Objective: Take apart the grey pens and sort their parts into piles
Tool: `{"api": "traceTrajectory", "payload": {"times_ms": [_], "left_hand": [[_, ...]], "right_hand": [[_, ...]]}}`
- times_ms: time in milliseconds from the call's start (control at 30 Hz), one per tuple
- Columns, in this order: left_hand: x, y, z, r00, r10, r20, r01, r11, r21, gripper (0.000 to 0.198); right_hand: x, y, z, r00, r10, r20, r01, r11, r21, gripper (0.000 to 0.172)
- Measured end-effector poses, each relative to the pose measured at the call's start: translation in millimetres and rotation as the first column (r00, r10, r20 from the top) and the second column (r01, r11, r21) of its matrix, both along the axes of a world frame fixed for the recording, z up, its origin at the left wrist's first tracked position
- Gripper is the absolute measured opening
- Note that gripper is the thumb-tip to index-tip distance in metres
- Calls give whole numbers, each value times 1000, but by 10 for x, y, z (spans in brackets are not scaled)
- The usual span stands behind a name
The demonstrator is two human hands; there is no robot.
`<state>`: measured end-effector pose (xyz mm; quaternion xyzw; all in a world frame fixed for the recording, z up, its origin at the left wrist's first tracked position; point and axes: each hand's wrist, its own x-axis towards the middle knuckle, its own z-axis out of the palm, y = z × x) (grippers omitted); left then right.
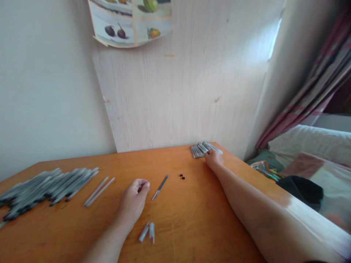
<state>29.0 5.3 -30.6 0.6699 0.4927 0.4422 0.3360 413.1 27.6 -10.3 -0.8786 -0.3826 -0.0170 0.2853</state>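
Note:
My left hand [136, 197] is above the middle of the table, its fingers curled together; whatever they may hold is hidden. Just right of it lies a slim pen refill [161, 185] with a dark middle. My right hand [214, 158] reaches to the back right, fingers closed at the near edge of a bundle of thin grey pen refills [197, 149]. I cannot make out what is between those fingers. Two small black plugs [182, 176] lie between my hands. Clear pen caps [144, 232] rest in front of my left hand.
A large heap of grey pen barrels with black ends [46, 188] covers the table's left side. Two whitish tubes [99, 191] lie beside it. A panel [170, 102] stands behind the table [197, 226]. Off the right edge are a dark bag [300, 190] and bedding.

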Motion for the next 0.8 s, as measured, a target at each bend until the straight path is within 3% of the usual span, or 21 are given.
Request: {"api": "traceTrajectory", "payload": {"times_ms": [300, 800], "left_hand": [[17, -37, 64, 999, 27, -20, -28, 999, -16, 39], [2, -18, 18, 998, 14, -56, -14, 1000, 4, 38]], "right_hand": [[2, -6, 0, 1000, 27, -3, -27, 1000, 2, 34], [172, 26, -133, 992, 93, -85, -79, 984, 163, 37]]}}
